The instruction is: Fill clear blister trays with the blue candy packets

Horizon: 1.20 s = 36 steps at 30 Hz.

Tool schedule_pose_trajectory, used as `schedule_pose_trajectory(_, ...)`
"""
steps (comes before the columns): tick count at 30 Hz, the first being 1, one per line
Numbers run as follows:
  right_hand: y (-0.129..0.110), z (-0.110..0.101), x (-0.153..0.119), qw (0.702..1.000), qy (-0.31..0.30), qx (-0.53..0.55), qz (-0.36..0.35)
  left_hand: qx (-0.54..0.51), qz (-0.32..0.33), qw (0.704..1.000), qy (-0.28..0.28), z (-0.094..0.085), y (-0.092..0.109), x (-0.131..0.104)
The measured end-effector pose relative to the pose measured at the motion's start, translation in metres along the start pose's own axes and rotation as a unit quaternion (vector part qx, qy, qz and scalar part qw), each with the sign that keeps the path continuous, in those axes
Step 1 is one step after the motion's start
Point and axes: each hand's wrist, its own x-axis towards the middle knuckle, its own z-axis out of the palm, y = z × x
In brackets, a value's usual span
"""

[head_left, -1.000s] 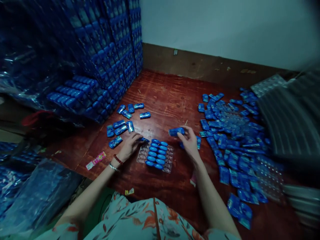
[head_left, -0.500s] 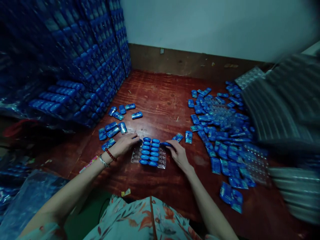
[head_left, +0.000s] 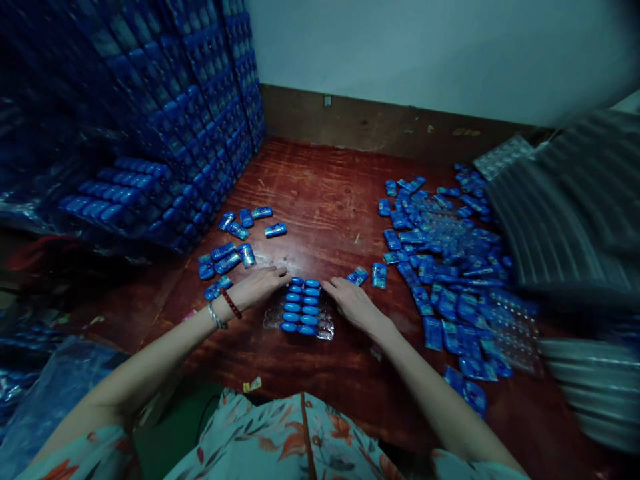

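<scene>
A clear plastic blister tray (head_left: 326, 327) lies on the table before me, with two columns of glossy blue packs (head_left: 301, 308) standing in its middle. Clear moulded slots show on both sides of them. My left hand (head_left: 263, 285) reaches to the tray's far left corner, fingers closed and bent down beside the end packs. At the far right corner my right hand (head_left: 354, 305) has its fingers closed and pointing down at the tray. The backs of both hands hide whatever is under the fingertips.
Loose blue packs (head_left: 228, 261) lie on the left of the red-brown table (head_left: 320, 193). A large heap of them (head_left: 453, 327) covers the right, with clear trays (head_left: 515, 327) among it. Wrapped stacks (head_left: 200, 127) rise at left. Nested trays (head_left: 565, 207) stand at right.
Both hands have moved in closer to the tray's far corners. The blue pack seen in my right fingers earlier is now hidden behind the hand. My view has shifted slightly.
</scene>
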Motion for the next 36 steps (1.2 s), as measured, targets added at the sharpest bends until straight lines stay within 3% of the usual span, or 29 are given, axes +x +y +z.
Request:
schedule_pose_trajectory(5,-0.008,0.005,0.001,0.999,-0.015,0.025,0.046,-0.025,-0.057,0.998,0.001,0.005,0.003,0.001)
schedule_pose_trajectory(8,0.003,0.012,-0.013,0.992,0.052,0.099,0.056,-0.128,-0.099,0.985,0.067,0.011,-0.013,-0.011)
schedule_pose_trajectory(11,0.032,0.014,-0.03,0.973,0.147,0.139,0.11,-0.162,-0.222,0.942,0.193,0.016,-0.04,-0.024)
schedule_pose_trajectory(13,0.052,0.012,-0.035,0.974,0.145,0.088,0.152,-0.107,-0.33,0.911,0.222,0.017,-0.059,-0.028)
schedule_pose_trajectory(16,0.07,0.009,-0.029,0.988,0.041,-0.031,0.144,-0.05,-0.389,0.911,0.123,0.015,-0.079,-0.02)
schedule_pose_trajectory(18,0.071,0.011,-0.022,0.991,-0.014,-0.091,0.102,-0.054,-0.368,0.927,0.047,0.012,-0.085,-0.011)
schedule_pose_trajectory(20,0.067,0.014,-0.019,0.99,-0.028,-0.12,0.072,-0.064,-0.348,0.935,0.002,0.011,-0.085,-0.005)
schedule_pose_trajectory(23,0.062,0.018,-0.031,0.994,-0.017,-0.076,0.08,-0.082,-0.32,0.944,0.019,0.013,-0.078,-0.011)
schedule_pose_trajectory(26,0.054,0.019,-0.057,0.984,0.042,0.087,0.149,-0.156,-0.275,0.938,0.139,0.019,-0.057,-0.035)
schedule_pose_trajectory(29,0.032,0.024,-0.077,0.92,0.157,0.277,0.226,-0.257,-0.269,0.893,0.252,0.025,-0.023,-0.059)
schedule_pose_trajectory(31,0.011,0.03,-0.078,0.878,0.236,0.347,0.228,-0.294,-0.266,0.87,0.293,0.03,0.0,-0.067)
schedule_pose_trajectory(33,-0.009,0.038,-0.07,0.854,0.307,0.368,0.202,-0.292,-0.237,0.87,0.32,0.037,0.016,-0.067)
schedule_pose_trajectory(36,-0.025,0.05,-0.052,0.833,0.378,0.357,0.189,-0.239,-0.174,0.893,0.34,0.05,0.021,-0.06)
